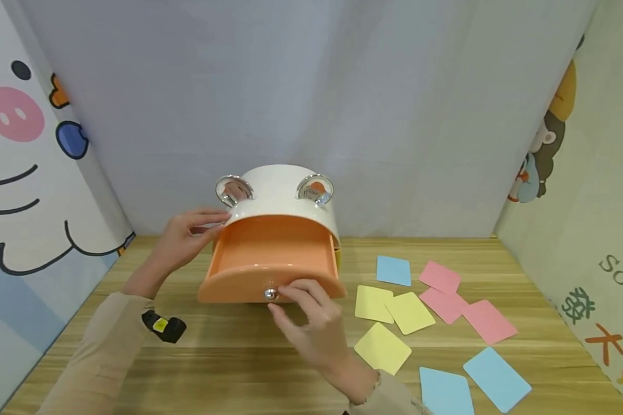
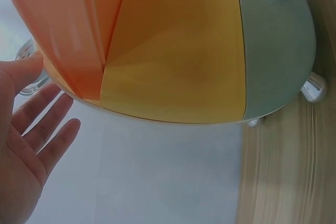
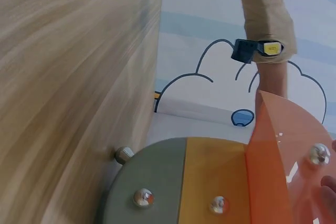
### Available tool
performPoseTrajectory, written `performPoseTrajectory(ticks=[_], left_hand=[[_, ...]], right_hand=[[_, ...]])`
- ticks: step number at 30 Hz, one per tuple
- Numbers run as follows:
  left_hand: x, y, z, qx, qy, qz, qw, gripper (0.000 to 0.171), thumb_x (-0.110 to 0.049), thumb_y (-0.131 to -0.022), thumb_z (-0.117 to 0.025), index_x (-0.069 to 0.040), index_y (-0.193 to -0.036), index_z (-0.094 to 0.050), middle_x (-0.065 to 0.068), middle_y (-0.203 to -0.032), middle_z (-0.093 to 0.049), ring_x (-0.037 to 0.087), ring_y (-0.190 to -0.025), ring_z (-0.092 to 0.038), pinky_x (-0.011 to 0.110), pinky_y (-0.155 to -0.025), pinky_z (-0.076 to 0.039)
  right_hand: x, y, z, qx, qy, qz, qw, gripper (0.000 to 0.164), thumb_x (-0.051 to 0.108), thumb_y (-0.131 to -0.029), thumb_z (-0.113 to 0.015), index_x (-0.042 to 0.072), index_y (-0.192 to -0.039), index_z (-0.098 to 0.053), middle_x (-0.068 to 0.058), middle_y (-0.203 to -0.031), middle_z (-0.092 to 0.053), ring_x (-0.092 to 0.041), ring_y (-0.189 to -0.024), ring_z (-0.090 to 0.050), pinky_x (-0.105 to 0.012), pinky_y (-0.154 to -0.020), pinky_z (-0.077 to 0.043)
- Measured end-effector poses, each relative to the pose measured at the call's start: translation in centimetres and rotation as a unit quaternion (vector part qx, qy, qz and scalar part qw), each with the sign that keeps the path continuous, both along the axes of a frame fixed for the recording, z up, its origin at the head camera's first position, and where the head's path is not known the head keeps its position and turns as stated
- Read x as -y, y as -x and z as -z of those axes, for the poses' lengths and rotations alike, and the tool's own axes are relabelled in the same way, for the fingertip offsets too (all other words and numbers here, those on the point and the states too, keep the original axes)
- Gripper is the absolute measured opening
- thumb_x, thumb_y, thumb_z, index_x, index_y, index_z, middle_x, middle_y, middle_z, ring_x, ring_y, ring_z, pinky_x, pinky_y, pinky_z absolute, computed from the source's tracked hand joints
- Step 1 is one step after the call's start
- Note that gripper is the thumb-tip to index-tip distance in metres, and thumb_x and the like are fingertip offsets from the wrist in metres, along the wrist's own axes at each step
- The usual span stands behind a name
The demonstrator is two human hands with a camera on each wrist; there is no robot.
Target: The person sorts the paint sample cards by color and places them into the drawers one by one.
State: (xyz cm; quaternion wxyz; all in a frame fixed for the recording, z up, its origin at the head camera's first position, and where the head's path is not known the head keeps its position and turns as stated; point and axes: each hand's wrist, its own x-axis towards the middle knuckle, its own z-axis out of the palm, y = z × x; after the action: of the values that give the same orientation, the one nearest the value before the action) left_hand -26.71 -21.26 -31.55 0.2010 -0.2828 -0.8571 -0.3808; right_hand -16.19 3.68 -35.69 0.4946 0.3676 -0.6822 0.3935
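Note:
A small white rounded cabinet (image 1: 280, 184) with two silver ring ears stands on the table, its orange top drawer (image 1: 277, 245) pulled out and bare inside. My right hand (image 1: 314, 323) is at the drawer's silver knob (image 1: 271, 294), thumb and forefinger close beside it; in the right wrist view the whole knob (image 3: 319, 154) shows with the fingertips just off it. At the cabinet's upper left side, my left hand (image 1: 189, 239) rests its fingertips, fingers loosely extended. Below the orange drawer, the yellow drawer (image 2: 173, 51) and grey-green drawer (image 2: 278, 51) are closed.
Right of the cabinet lie several square paper notes: yellow notes (image 1: 383, 349), pink notes (image 1: 490, 321) and blue notes (image 1: 497, 378). A plain grey-white backdrop (image 1: 420, 115) rises behind the wooden table (image 1: 228, 369). Cartoon-printed panels (image 1: 15, 190) flank both sides.

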Motion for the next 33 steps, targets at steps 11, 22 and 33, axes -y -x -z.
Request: performPoseTrajectory(ticks=[11, 22, 33], left_hand=[[-0.2, -0.1, 0.2, 0.009, 0.0, 0.006, 0.9999, 0.026, -0.008, -0.088, -0.06, 0.0, -0.112, -0.064, 0.013, -0.115, -0.06, 0.012, -0.102, -0.055, 0.019, -0.073, -0.054], [-0.5, -0.4, 0.1, 0.022, -0.006, 0.007, 0.9997, 0.027, -0.004, -0.087, -0.059, 0.0, -0.114, -0.063, 0.016, -0.116, -0.059, 0.03, -0.104, -0.056, 0.039, -0.075, -0.054], [-0.1, -0.2, -0.2, 0.017, -0.006, 0.015, 0.9997, 0.026, -0.001, -0.086, -0.06, 0.002, -0.111, -0.064, 0.018, -0.115, -0.06, 0.031, -0.103, -0.056, 0.036, -0.072, -0.055]], right_hand=[[-7.9, 0.2, -1.1, 0.063, -0.016, 0.007, 0.998, 0.035, 0.029, -0.081, -0.068, -0.003, -0.092, -0.064, -0.011, -0.087, -0.062, -0.02, -0.074, -0.059, -0.017, -0.067, -0.053], [-16.4, 0.2, 4.5, 0.396, -0.093, 0.15, 0.901, 0.064, 0.023, -0.063, -0.082, -0.001, -0.115, -0.054, -0.01, -0.108, -0.058, -0.023, -0.094, -0.055, -0.037, -0.076, -0.051], [-18.0, -1.1, 8.7, 0.549, -0.183, 0.182, 0.795, 0.086, 0.04, -0.058, -0.083, -0.011, -0.118, -0.049, -0.016, -0.106, -0.055, -0.029, -0.096, -0.054, -0.042, -0.079, -0.049]])
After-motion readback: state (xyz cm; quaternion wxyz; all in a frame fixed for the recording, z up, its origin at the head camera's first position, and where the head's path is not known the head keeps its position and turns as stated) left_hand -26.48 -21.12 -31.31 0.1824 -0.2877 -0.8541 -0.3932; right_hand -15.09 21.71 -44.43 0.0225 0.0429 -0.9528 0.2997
